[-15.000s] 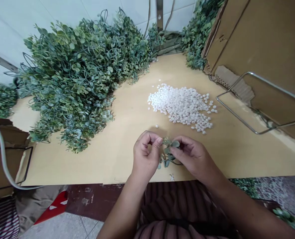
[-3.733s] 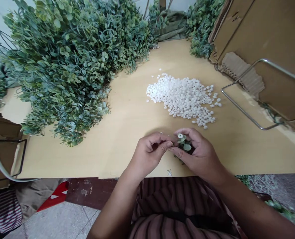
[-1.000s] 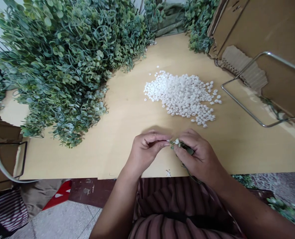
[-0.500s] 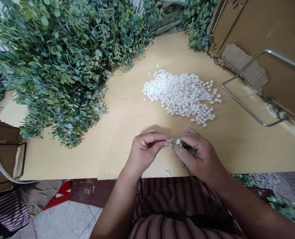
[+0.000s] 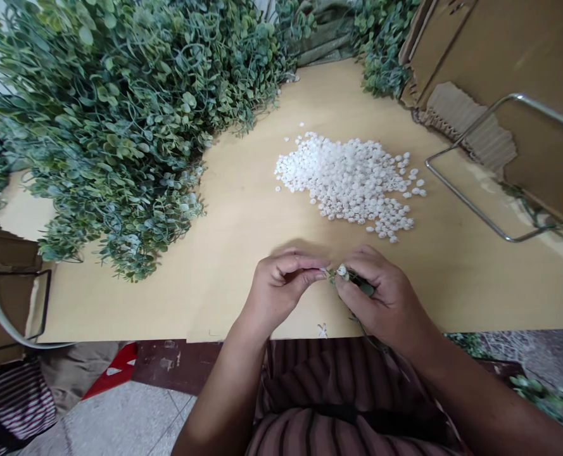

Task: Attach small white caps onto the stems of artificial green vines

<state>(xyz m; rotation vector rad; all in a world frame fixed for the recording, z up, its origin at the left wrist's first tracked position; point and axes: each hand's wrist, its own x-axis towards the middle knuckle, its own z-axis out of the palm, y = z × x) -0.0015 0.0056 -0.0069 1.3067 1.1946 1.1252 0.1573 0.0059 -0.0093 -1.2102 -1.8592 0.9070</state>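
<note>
My right hand [image 5: 376,285] is closed around a green artificial leaf sprig [image 5: 365,288], its thin stem hanging down toward my lap. A small white bead-like flower piece [image 5: 342,270] sits on the sprig beside my right thumb and fingertip. Just to the left, my left hand [image 5: 284,278] pinches a tiny white piece [image 5: 323,269] between thumb and forefinger, against a tip of the sprig. The fingertips hide most of that piece. Beyond both hands, a heap of small white pieces [image 5: 347,177] of the same look lies on the table [image 5: 234,253].
A large pile of artificial greenery [image 5: 120,126] covers the table's left and back. On the right stands a torn cardboard box [image 5: 513,76] with a bent metal wire frame [image 5: 471,209] before it. A small white scrap [image 5: 322,330] lies at the front edge. Another person's striped sleeve [image 5: 19,399] shows lower left.
The view has shifted very slightly. Both hands keep the same hold on the sprig and the tiny white piece, with hardly any movement.
</note>
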